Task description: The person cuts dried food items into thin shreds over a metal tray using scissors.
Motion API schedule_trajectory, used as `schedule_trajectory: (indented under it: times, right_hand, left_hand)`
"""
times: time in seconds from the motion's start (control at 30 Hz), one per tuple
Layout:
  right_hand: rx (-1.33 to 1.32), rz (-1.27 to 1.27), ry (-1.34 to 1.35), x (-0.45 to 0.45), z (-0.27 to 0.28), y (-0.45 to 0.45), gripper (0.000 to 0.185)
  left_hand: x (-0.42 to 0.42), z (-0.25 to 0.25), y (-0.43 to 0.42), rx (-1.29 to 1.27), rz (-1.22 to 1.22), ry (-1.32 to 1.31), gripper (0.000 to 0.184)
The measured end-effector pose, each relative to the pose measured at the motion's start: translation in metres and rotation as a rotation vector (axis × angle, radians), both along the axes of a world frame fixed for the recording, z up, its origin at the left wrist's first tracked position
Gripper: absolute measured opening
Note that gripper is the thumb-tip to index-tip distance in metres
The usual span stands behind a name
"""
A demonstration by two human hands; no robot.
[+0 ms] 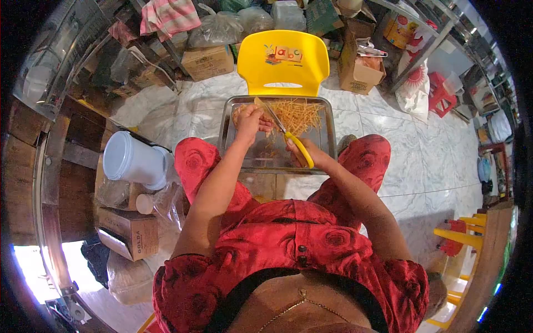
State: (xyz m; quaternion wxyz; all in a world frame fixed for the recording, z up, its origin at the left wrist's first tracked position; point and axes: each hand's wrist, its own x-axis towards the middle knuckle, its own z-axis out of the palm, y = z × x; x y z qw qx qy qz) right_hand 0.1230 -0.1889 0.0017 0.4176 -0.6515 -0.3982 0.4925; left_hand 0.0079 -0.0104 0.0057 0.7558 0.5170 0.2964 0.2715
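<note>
My right hand (310, 153) is closed around the yellow handles of a pair of scissors (300, 147). Their metal blades point up and left, close to my left hand (251, 125). The fingers of that hand are pinched on a thin, flat tan piece (260, 103), whose kind I cannot make out. Beneath both hands is a rectangular metal tray (227, 145). A heap of thin yellow-brown strips (300, 114) lies in its upper right part. More tan pieces sit at its upper left, partly hidden by my left hand.
Just beyond the tray stands a small yellow chair back (283, 55). To the left are a pale blue bucket (129, 158) and a cardboard box (130, 233). Boxes and plastic bags line the far side. A red stool (441, 94) is at the right.
</note>
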Motion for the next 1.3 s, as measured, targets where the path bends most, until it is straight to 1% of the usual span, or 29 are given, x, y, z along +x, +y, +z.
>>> schedule_trajectory:
  times: [0.07, 0.17, 0.3, 0.37, 0.47, 0.6, 0.67, 0.8, 0.87, 1.0, 1.1, 1.17, 1.3]
  right_hand:
    - [0.032, 0.005, 0.052, -0.002, 0.001, 0.000, 0.052]
    - [0.052, 0.061, 0.043, 0.002, -0.009, 0.003, 0.054]
    - [0.028, 0.057, 0.022, 0.000, 0.001, 0.001, 0.056]
    - [-0.040, 0.067, 0.102, 0.000, 0.000, 0.000, 0.057]
    - [-0.042, 0.090, 0.139, -0.001, 0.008, -0.002, 0.057]
    - [-0.043, 0.100, 0.062, 0.004, -0.007, 0.001, 0.057]
    - [-0.111, 0.123, 0.061, 0.004, -0.008, 0.001, 0.057]
    - [-0.095, 0.117, 0.105, 0.001, -0.001, -0.001, 0.057]
    - [-0.090, 0.118, 0.128, 0.001, 0.004, -0.001, 0.058]
    - [-0.115, 0.102, 0.129, 0.001, 0.003, -0.001, 0.058]
    - [-0.112, 0.064, 0.139, 0.000, -0.001, -0.001, 0.057]
    - [-0.130, 0.013, 0.141, 0.000, -0.005, -0.001, 0.045]
    - [-0.062, 0.042, 0.113, 0.002, -0.003, -0.001, 0.043]
  left_hand:
    - [-0.001, -0.002, 0.002, 0.009, 0.039, -0.004, 0.011]
    - [0.000, -0.001, -0.001, 0.060, 0.061, -0.002, 0.012]
    - [0.003, -0.008, 0.002, 0.081, 0.091, 0.012, 0.011]
    - [0.004, -0.011, 0.005, 0.105, 0.122, 0.020, 0.011]
    - [0.004, -0.010, 0.004, 0.117, 0.135, -0.017, 0.010]
    - [0.003, -0.004, 0.002, 0.201, 0.182, -0.013, 0.010]
    - [0.001, -0.001, 0.004, 0.264, 0.224, 0.044, 0.012]
    - [-0.001, 0.006, 0.002, 0.234, 0.213, 0.070, 0.010]
    - [0.001, 0.006, -0.002, 0.238, 0.164, 0.059, 0.009]
    - [0.002, 0.004, -0.003, 0.234, 0.134, 0.050, 0.009]
    - [0.002, -0.001, -0.001, 0.181, 0.129, 0.001, 0.009]
    - [0.002, -0.004, 0.001, 0.149, 0.115, 0.033, 0.009]
    - [0.001, -0.002, 0.000, 0.120, 0.117, 0.020, 0.009]
